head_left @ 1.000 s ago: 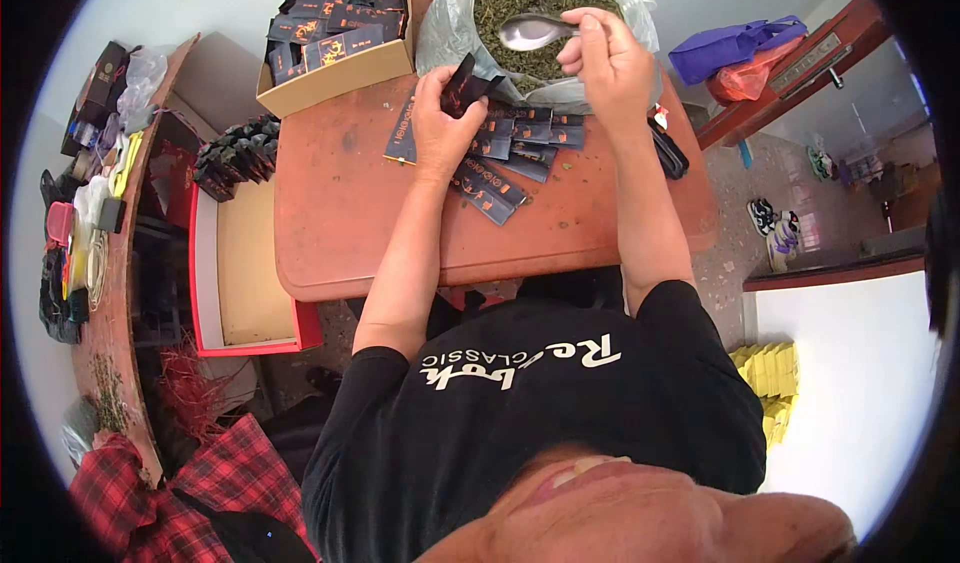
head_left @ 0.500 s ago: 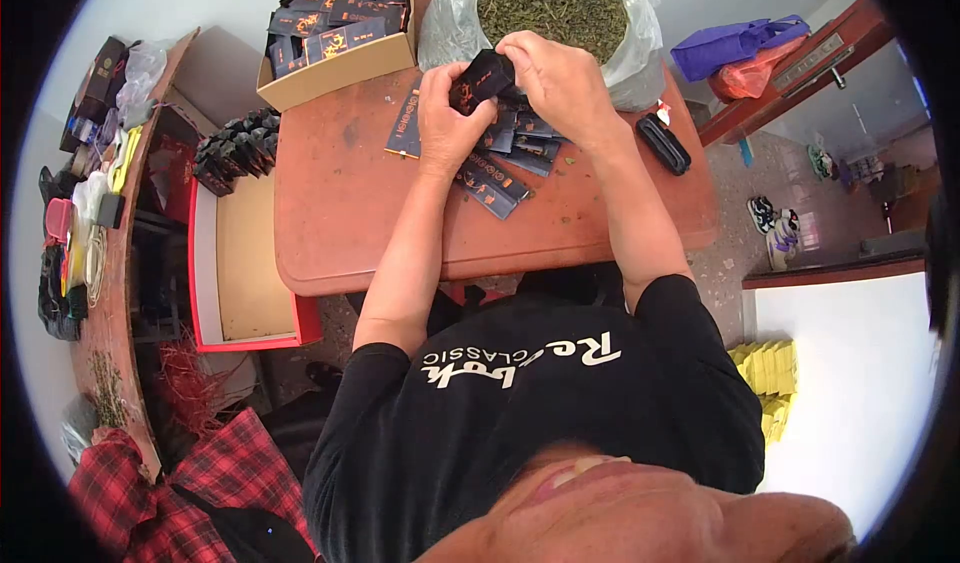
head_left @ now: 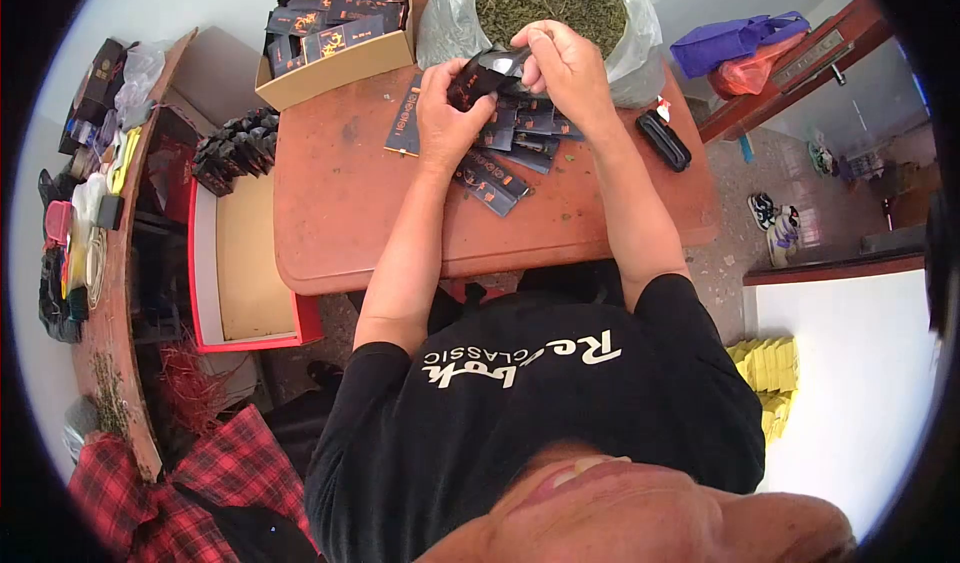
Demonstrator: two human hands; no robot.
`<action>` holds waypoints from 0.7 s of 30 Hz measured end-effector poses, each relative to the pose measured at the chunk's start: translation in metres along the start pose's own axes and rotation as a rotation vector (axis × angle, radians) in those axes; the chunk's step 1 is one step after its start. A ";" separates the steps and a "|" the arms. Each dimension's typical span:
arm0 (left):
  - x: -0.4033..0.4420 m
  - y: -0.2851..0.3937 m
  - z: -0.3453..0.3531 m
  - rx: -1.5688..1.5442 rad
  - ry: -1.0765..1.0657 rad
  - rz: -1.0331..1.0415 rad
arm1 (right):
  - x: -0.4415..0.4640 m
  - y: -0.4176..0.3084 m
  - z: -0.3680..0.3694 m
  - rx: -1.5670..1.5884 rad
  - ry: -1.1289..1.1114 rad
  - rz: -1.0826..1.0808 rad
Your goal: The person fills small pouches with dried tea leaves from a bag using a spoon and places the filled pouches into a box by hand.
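A small black packet (head_left: 467, 90) with orange print is gripped in my left hand (head_left: 447, 118), thumb in front and fingers behind. Its upper right end gapes, and a shiny inner surface shows there. At that end my right hand (head_left: 572, 75) is closed with fingertips pinched on the packet's edge. Several flat black packets (head_left: 492, 183) lie overlapping on the table under and beside my hands. Just behind my hands stands a clear plastic bag (head_left: 640, 68) of dried green leaves (head_left: 550, 8), which look like tea.
A cardboard box (head_left: 340, 75) heaped with black packets stands at the table's (head_left: 350, 203) back left. A black case (head_left: 663, 141) lies near the right edge. Left of the table is a red-rimmed open box (head_left: 250, 263) with a row of filled-looking black packets (head_left: 235, 151).
The packet's end has come open and shows its shiny inside. My right hand has shifted slightly up and right, while my left hand has stayed nearly in place.
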State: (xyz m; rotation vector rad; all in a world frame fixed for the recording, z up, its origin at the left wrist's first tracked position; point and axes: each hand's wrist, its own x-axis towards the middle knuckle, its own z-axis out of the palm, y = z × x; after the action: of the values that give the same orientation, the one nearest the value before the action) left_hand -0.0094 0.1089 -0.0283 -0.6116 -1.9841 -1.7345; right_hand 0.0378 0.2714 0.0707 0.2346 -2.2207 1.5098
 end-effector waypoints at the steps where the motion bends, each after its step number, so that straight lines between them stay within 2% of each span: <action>1: -0.001 0.002 -0.002 0.020 -0.019 -0.005 | -0.001 -0.003 0.001 -0.028 0.006 -0.022; 4: 0.001 0.004 -0.005 0.063 -0.054 0.003 | -0.003 -0.012 0.001 -0.181 0.063 -0.132; 7: 0.001 0.005 -0.005 0.051 -0.057 -0.014 | -0.004 -0.015 0.000 -0.213 0.048 -0.154; 13: 0.000 0.001 -0.003 0.019 -0.045 -0.033 | -0.002 -0.009 0.000 -0.090 -0.026 -0.055; 21: 0.001 0.000 -0.006 0.041 -0.070 -0.068 | -0.003 -0.018 -0.006 -0.252 0.060 -0.185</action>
State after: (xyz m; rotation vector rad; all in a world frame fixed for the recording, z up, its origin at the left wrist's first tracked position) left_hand -0.0102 0.1035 -0.0269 -0.6044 -2.1062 -1.7291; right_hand 0.0486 0.2695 0.0865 0.3015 -2.2449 1.1150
